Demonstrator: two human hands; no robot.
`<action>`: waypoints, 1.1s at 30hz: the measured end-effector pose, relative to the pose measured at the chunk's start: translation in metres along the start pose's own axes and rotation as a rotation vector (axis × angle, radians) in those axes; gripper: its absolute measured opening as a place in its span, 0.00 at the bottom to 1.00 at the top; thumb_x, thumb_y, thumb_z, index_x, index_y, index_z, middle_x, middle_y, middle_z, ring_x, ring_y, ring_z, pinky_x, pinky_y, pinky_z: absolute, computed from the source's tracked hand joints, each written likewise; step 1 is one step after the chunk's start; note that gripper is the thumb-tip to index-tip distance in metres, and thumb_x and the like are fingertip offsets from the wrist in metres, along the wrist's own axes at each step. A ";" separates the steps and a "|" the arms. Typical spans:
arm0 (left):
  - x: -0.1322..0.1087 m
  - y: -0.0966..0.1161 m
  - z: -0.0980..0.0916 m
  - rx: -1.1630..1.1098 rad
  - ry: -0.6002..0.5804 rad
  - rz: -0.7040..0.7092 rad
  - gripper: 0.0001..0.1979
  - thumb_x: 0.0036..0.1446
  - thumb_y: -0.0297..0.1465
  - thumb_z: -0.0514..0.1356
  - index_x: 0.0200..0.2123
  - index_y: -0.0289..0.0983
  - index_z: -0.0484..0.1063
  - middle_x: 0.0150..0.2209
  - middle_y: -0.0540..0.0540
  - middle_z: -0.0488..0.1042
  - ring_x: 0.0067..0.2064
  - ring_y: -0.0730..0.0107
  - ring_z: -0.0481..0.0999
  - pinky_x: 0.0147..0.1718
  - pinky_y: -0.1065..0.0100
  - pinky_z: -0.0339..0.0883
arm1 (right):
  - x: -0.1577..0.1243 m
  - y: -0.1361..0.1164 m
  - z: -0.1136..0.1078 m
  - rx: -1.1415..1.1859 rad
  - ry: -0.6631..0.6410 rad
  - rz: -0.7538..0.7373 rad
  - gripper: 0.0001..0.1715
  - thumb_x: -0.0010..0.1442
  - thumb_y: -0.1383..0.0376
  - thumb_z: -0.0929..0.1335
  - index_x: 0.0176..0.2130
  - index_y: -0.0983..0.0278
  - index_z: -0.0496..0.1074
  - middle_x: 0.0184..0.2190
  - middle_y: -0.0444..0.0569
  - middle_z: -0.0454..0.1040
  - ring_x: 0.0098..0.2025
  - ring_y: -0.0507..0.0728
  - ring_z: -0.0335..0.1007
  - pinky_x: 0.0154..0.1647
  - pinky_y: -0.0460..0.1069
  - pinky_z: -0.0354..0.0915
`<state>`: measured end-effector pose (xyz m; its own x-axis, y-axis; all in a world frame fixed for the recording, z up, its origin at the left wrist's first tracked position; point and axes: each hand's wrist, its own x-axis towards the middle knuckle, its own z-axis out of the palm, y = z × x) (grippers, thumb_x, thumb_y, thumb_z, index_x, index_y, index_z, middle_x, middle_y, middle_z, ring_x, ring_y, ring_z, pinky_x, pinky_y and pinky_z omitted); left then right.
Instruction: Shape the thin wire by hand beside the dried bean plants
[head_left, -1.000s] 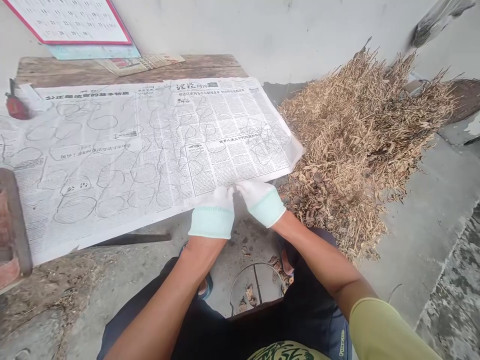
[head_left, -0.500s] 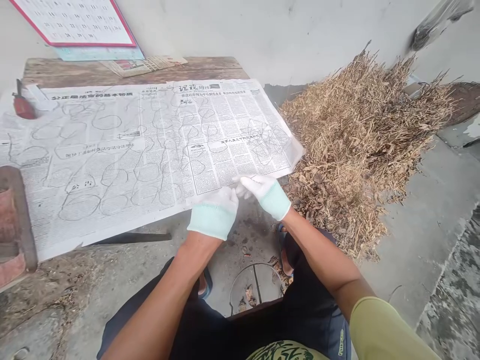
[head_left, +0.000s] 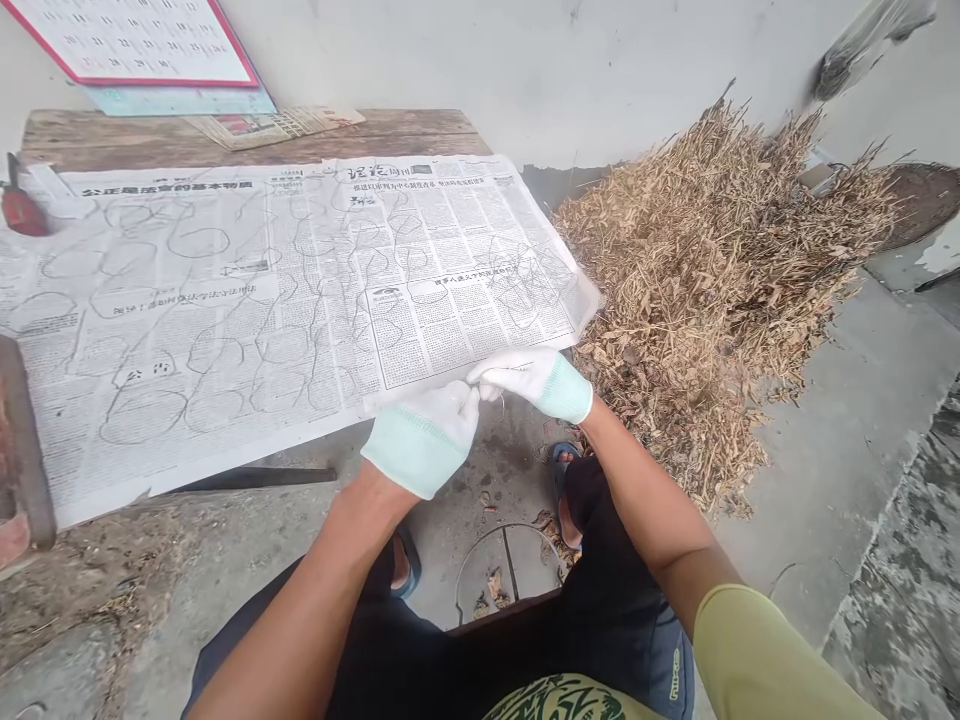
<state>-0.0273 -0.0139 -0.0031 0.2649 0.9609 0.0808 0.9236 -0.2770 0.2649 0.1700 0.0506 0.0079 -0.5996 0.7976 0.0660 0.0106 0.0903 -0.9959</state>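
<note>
My left hand (head_left: 426,428), in a white glove with a mint cuff, is closed with its fingertips pinched together. My right hand (head_left: 529,380), gloved alike, meets it fingertip to fingertip just off the table's front edge. A thin wire (head_left: 504,404) curls out below the joined fingers; the rest of it is hidden in the gloves. Beyond the hands, newspaper (head_left: 315,330) covers most of the wooden table. Rows of bent wire loops (head_left: 144,415) are spread over the paper, and a tangled bunch of wire (head_left: 525,285) lies near its right corner.
A red-handled tool (head_left: 24,210) lies at the table's far left. A calendar (head_left: 142,40) hangs on the wall behind. Dry stalks and leaves (head_left: 697,290) are heaped to the right. At the left edge stands a brown wooden piece (head_left: 26,440), perhaps a seat.
Both hands stay together at the table edge, with the right wrist turned slightly outward. A wire end now shows beneath the fingers. The view has shifted a little to the right.
</note>
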 end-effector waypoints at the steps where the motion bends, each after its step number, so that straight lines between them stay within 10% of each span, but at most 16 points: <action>1: -0.001 0.001 -0.003 0.049 -0.030 0.033 0.20 0.70 0.28 0.45 0.37 0.38 0.77 0.29 0.40 0.71 0.28 0.59 0.69 0.28 0.60 0.54 | -0.001 -0.002 -0.002 0.000 -0.016 -0.007 0.12 0.66 0.61 0.71 0.42 0.65 0.83 0.34 0.47 0.82 0.35 0.52 0.77 0.45 0.51 0.75; 9: -0.007 0.020 -0.029 0.415 -0.192 0.177 0.23 0.59 0.12 0.42 0.40 0.33 0.75 0.31 0.41 0.71 0.29 0.60 0.70 0.26 0.61 0.51 | 0.005 -0.001 -0.007 -0.007 -0.105 0.064 0.15 0.67 0.57 0.71 0.39 0.67 0.81 0.32 0.47 0.82 0.34 0.53 0.79 0.42 0.50 0.76; 14: -0.004 0.023 -0.018 0.391 -0.157 0.014 0.21 0.60 0.15 0.44 0.37 0.35 0.75 0.29 0.41 0.70 0.27 0.62 0.70 0.25 0.61 0.48 | 0.011 0.007 -0.008 0.053 -0.057 0.042 0.14 0.69 0.61 0.68 0.48 0.67 0.78 0.35 0.48 0.83 0.31 0.51 0.77 0.36 0.48 0.74; 24: 0.005 0.011 -0.001 0.286 -0.087 -0.107 0.19 0.62 0.18 0.46 0.39 0.36 0.77 0.32 0.40 0.74 0.30 0.59 0.72 0.29 0.61 0.50 | 0.011 0.000 0.005 -0.126 0.013 0.198 0.13 0.66 0.62 0.70 0.34 0.68 0.78 0.27 0.47 0.80 0.27 0.50 0.75 0.28 0.44 0.68; 33: 0.018 0.009 0.000 0.249 -0.120 -0.145 0.21 0.68 0.22 0.44 0.44 0.33 0.77 0.31 0.39 0.76 0.32 0.55 0.78 0.29 0.62 0.55 | 0.021 0.018 0.011 -0.052 0.072 0.175 0.15 0.71 0.63 0.65 0.47 0.67 0.79 0.23 0.41 0.74 0.22 0.48 0.67 0.24 0.43 0.65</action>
<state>-0.0140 0.0008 0.0005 0.1422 0.9881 -0.0583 0.9898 -0.1412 0.0208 0.1491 0.0624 -0.0094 -0.5262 0.8443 -0.1018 0.1524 -0.0241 -0.9880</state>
